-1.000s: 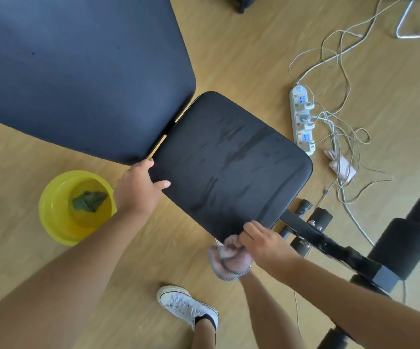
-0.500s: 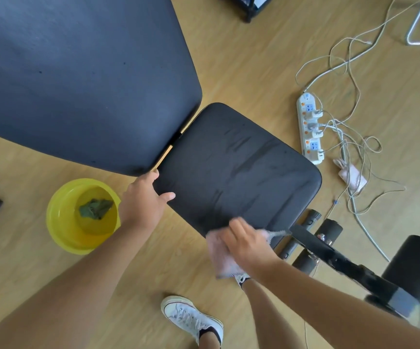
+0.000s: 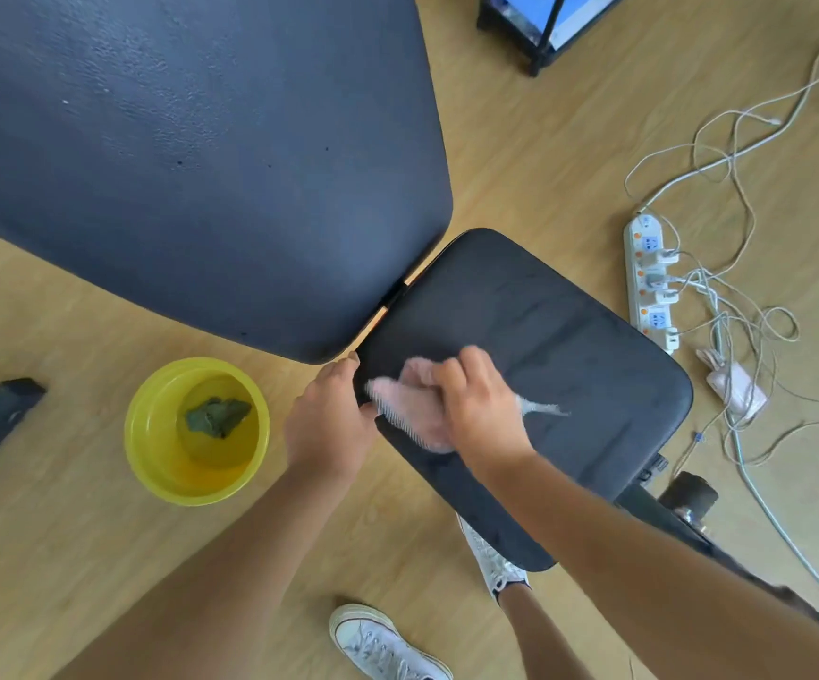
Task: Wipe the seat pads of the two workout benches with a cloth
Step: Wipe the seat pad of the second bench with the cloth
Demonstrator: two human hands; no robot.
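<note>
In the head view, the right hand (image 3: 481,409) presses a pale pink cloth (image 3: 409,409) on the black seat pad (image 3: 569,346), near its left edge, with the fingers closed over it. The left hand (image 3: 329,424) grips the left edge of the same pad. The big back pad (image 3: 191,154) is just beside the seat pad. On the wooden floor (image 3: 544,139), a yellow basin (image 3: 152,463) holds a dark green rag (image 3: 218,417). A white power strip (image 3: 650,282) lies right of the bench.
</note>
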